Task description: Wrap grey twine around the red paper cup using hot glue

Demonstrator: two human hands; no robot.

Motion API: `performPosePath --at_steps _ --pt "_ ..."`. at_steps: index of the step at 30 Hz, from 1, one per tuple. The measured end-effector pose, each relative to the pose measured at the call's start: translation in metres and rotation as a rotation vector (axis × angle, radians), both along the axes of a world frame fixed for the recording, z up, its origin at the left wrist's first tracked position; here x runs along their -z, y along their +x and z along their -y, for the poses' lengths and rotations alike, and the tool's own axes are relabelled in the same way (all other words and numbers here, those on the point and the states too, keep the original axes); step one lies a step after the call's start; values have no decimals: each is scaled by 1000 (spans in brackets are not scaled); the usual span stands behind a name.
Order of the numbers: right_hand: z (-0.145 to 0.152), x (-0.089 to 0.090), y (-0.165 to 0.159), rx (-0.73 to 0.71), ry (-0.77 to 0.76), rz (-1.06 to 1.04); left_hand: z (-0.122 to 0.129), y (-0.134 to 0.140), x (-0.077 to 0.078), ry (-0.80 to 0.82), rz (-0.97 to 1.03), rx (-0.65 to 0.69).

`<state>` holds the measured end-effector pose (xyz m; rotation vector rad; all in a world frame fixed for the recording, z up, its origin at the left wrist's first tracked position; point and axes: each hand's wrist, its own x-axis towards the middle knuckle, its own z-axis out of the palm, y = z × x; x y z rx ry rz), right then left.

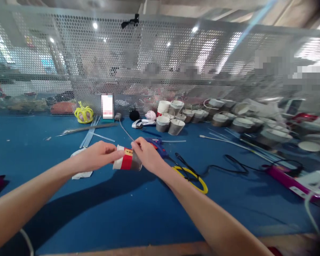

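Note:
A paper cup [126, 163] lies on its side in the air above the blue table, white and red toward the left and covered in grey at its right part. My left hand [97, 155] grips its white end, thumb and fingers closed. At the grey end, my right hand [147, 153] is closed on a strand of grey yarn [126, 131] against the cup. That strand runs back to a small grey yarn ball [118, 116]. Just beyond my right hand lies a blue glue gun [161, 148], partly hidden by it.
Many grey-wrapped cups [176, 127] cluster along the perforated metal screen [101, 53]. Clear glue sticks [89, 135] lie at left, near a yellow yarn piece [84, 115]. To the right are a yellow loop [202, 185], a black cable [234, 172] and a purple power strip [285, 181].

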<state>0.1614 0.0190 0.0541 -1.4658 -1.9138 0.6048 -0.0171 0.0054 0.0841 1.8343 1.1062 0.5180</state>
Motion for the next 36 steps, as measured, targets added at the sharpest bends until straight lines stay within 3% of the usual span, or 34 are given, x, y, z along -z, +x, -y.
performPosePath --at_steps 3,6,12,23,32,36 --pt "10 3 3 38 31 18 7 15 26 -342 424 52" --pt "21 9 3 22 63 49 11 29 50 -519 613 26" --pt "28 19 2 -71 50 40 21 30 69 -425 588 -18" --pt "32 16 8 -165 -48 -103 29 28 67 -321 382 48" --pt "31 22 8 -176 -130 -139 29 26 77 -231 457 -58" --pt "30 12 17 -319 -311 -166 29 24 77 -243 508 -137"
